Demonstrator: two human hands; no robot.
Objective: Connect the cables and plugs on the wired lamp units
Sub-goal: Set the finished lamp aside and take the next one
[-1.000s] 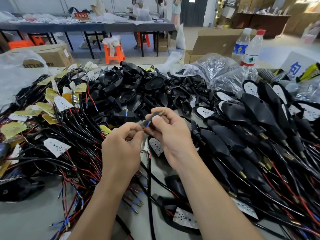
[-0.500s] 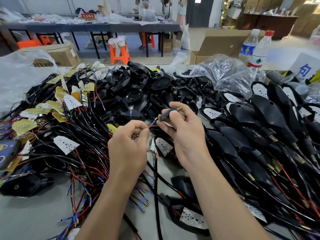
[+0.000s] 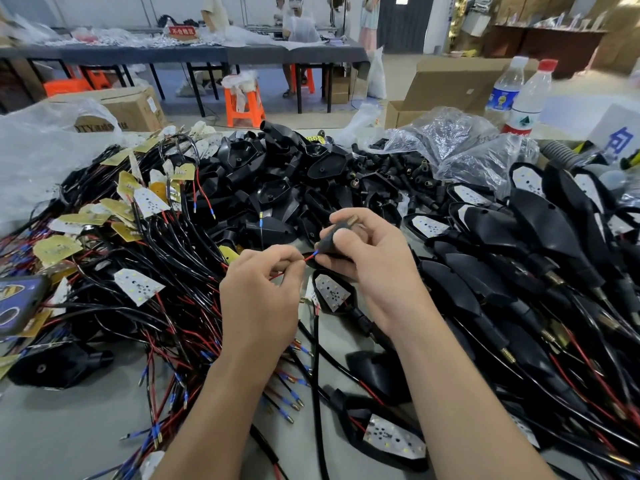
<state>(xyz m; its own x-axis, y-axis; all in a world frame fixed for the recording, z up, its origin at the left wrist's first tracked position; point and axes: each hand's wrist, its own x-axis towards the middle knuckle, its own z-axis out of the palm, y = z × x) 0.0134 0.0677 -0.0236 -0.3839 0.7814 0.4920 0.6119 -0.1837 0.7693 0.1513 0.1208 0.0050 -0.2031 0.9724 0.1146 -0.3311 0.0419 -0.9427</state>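
Moved: since a second ago my two hands have drawn slightly apart, so a short run of red wire with a blue tip shows between them.
Left hand: fingers curled, thumb and forefinger pinching the red wire close to its end.
Right hand: thumb and fingers wrapped round a black sleeve, held tilted, with a brass tip poking out of its upper end.
Wire and sleeve: the wire's blue tip sits right at the sleeve's lower mouth; I cannot tell whether it is inside.
Under my hands: a lamp unit with a white dotted board lies face up on the grey bench, its black cable trailing toward me.
Left: tangled black and red cables with white and yellow boards.
Behind: a heap of black housings and small black plugs.
Right: rows of assembled lamp units.
Far edge: clear plastic bags and two water bottles.
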